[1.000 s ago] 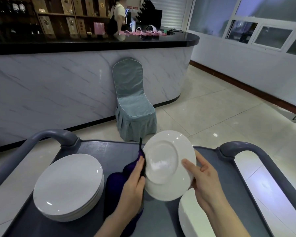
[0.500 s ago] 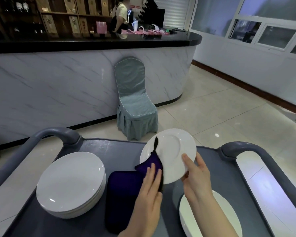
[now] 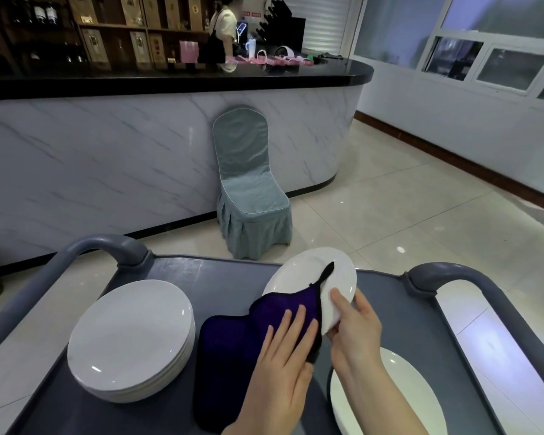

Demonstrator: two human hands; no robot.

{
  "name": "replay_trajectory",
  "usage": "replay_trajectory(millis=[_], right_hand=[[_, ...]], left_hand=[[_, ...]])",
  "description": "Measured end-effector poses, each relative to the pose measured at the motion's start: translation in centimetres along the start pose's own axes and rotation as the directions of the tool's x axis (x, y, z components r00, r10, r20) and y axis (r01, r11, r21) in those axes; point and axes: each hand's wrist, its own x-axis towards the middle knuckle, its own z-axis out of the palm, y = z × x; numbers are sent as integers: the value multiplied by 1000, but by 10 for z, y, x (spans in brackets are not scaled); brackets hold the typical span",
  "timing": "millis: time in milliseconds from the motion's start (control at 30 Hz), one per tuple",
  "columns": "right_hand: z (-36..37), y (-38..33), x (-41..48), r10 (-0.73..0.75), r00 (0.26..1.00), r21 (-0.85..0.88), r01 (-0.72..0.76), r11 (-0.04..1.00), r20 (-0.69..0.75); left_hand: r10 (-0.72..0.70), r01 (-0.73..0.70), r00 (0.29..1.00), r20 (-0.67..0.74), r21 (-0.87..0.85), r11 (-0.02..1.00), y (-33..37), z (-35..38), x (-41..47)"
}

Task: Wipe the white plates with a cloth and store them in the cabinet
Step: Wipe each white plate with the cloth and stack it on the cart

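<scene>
A white plate (image 3: 308, 273) hangs tilted over the grey cart (image 3: 226, 277). My right hand (image 3: 354, 328) grips its near rim, thumb on top. A dark purple cloth (image 3: 233, 346) lies across the plate's lower left part and down onto the cart. My left hand (image 3: 283, 356) presses flat on the cloth with straight fingers. A stack of white plates (image 3: 129, 337) sits on the cart's left side. Another white plate (image 3: 387, 400) lies at the cart's near right, partly under my right arm.
The cart has curved grey handles at the left (image 3: 101, 246) and right (image 3: 446, 277). Beyond it a grey-covered chair (image 3: 248, 196) stands against a marble-fronted bar counter (image 3: 107, 158). A person (image 3: 222, 29) stands behind the counter. Tiled floor (image 3: 405, 208) spreads to the right.
The plate has tipped from upright to nearly flat and lower. My left hand spread the cloth over the plate's face and slid right across it. My right hand shifted to the plate's near rim.
</scene>
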Motion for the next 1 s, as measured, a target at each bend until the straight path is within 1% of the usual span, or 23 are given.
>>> replay_trajectory(millis=[67, 133, 200, 267, 333, 367, 433, 500, 567, 600, 667, 767, 833, 900, 1000], right_hand=[[-1, 2, -1, -11, 1000, -18, 12, 1000, 4], [-2, 8, -6, -7, 1000, -26, 7, 1000, 14], [-3, 10, -10, 1, 999, -25, 0, 1000, 38], [-5, 7, -12, 3, 998, -21, -2, 1000, 62], [-7, 2, -11, 0, 997, -33, 3, 999, 71], [-9, 0, -10, 0, 997, -41, 3, 999, 73], [-15, -3, -9, 7, 995, -60, -1, 998, 95], [-21, -3, -11, 12, 990, -97, 2, 995, 141], [-25, -1, -15, 15, 983, -141, 11, 990, 184], [-25, 0, -16, 21, 979, -156, 11, 988, 202], [-22, -3, -14, 31, 976, -160, 4, 987, 218], [-23, -12, -4, 33, 982, -127, -10, 992, 185], [-28, -18, 0, 22, 983, -77, -8, 997, 185], [-34, -17, -1, 16, 983, -78, -1, 997, 182], [-42, -3, -6, 24, 982, -117, -2, 993, 187]], left_hand=[[-23, 22, 999, 32, 30, 999, 2, 3, 1], [-26, 25, 999, 26, 38, 999, 8, 3, 12], [1, -1, 1000, 3, 67, 998, 12, 1, 22], [30, -29, 1000, -7, 38, 999, 11, 1, 24], [29, -29, 1000, -1, -45, 999, 5, 2, 25], [-1, 1, 1000, 2, -101, 995, 1, 2, 25], [-110, 109, 994, 11, -215, 970, -9, 0, 29], [-211, 214, 977, 42, -276, 937, -20, -8, 36], [-241, 259, 965, 104, -243, 935, -25, -18, 47], [-228, 250, 966, 122, -225, 942, -24, -22, 53], [-164, 192, 976, 141, -214, 958, -14, -25, 61], [-52, 87, 985, 167, -209, 974, 0, -21, 51], [11, 20, 980, 197, -152, 988, -2, -12, 38], [-18, 45, 969, 247, -103, 994, -9, -10, 32], [-179, 217, 953, 244, -139, 966, -17, -12, 42]])
